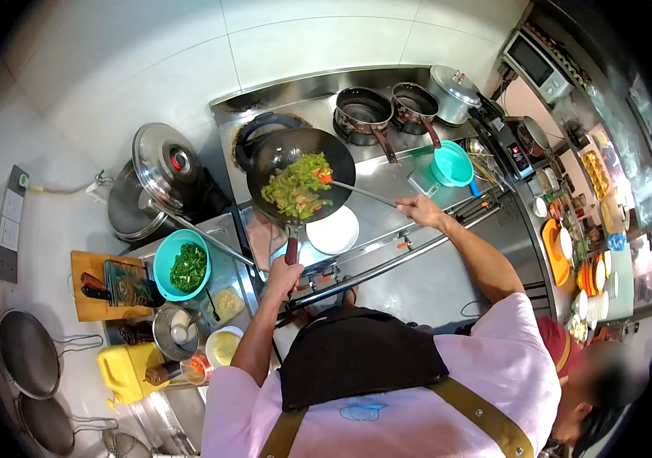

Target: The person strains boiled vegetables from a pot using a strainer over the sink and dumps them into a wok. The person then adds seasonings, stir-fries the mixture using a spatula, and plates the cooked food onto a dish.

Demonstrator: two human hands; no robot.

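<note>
My left hand (284, 276) is closed round the dark red handle of a black wok (268, 153), which is tilted over the stove. Chopped green vegetables with orange-red pieces (299, 183) fill the wok's middle. In my right hand (420, 210) is the long metal handle of a cooking utensil (364, 192); its head is buried in the food, so I cannot tell whether it is a ladle or a turner. Just below the wok's rim, a round white plate (333, 231) rests on the steel counter. Beside it lies a pinkish cloth (265, 238).
Two saucepans (362, 111) and a lidded pressure cooker (455, 91) stand at the back. A turquoise bowl (452, 164) is right of my right hand. On the left are a turquoise basin (160, 263) of chopped greens, a large lidded pot (135, 202) and a yellow jug (131, 370). Another person (570, 374) stands at right.
</note>
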